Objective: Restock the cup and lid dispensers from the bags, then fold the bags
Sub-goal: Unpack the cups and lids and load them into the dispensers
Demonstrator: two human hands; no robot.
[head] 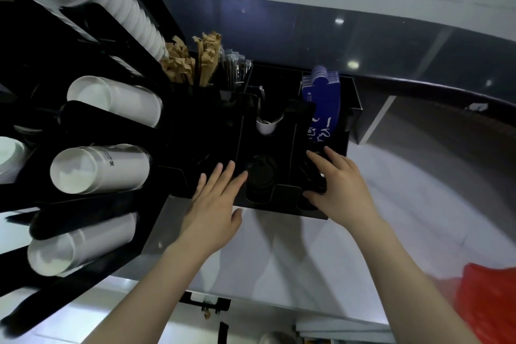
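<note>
Lids (259,173) (black) in organiser (282,204), cups (100,169) racked

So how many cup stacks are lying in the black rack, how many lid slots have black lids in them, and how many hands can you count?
White cup stacks lying in the rack: 3
Slots with black lids: 2
Hands: 2, left hand and right hand
Total: 7
</note>
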